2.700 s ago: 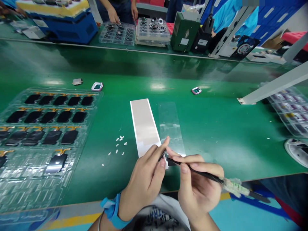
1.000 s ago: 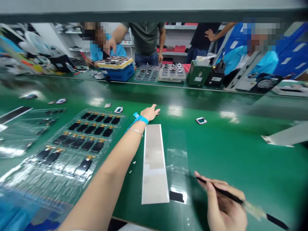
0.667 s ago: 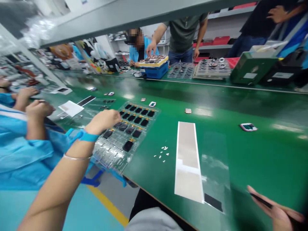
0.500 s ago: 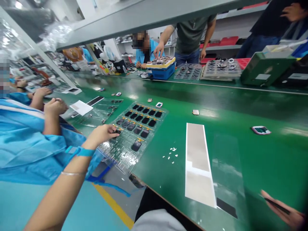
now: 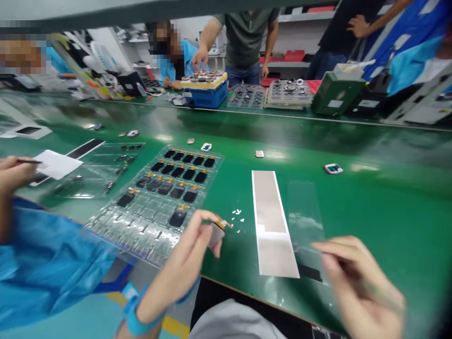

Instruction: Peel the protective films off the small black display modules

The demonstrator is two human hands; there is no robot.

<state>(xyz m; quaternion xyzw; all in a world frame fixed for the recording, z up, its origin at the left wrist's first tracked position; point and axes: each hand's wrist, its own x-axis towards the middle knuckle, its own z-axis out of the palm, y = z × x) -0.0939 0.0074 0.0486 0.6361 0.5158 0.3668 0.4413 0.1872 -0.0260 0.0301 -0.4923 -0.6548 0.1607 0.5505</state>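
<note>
My left hand (image 5: 187,254) is closed on a small display screen (image 5: 216,234) with an orange ribbon cable, raised by the table's front edge. Beside it lies a clear plastic tray (image 5: 141,221) with rows of dark screens in its far slots; nearer slots hold none. My right hand (image 5: 360,282), blurred, has its thumb and fingers pinched together above the table. A slim dark tool shows in it in the earlier frame; now the fingers largely hide it. Left of that hand lies a long beige sheet with white edges (image 5: 273,202), and a clear film strip (image 5: 305,207) is beside it.
Small white scraps (image 5: 237,217) lie between tray and sheet. Across the green table (image 5: 370,207) are small framed parts (image 5: 334,168). At left, a co-worker's hand (image 5: 14,174) holds a thin dark tool near a white sheet (image 5: 58,164). A blue box (image 5: 208,96) stands at the back.
My left hand has moved from the tray toward me and right, lifting a screen out. My right hand has come inward from the right edge. The whole view has turned to the right.
</note>
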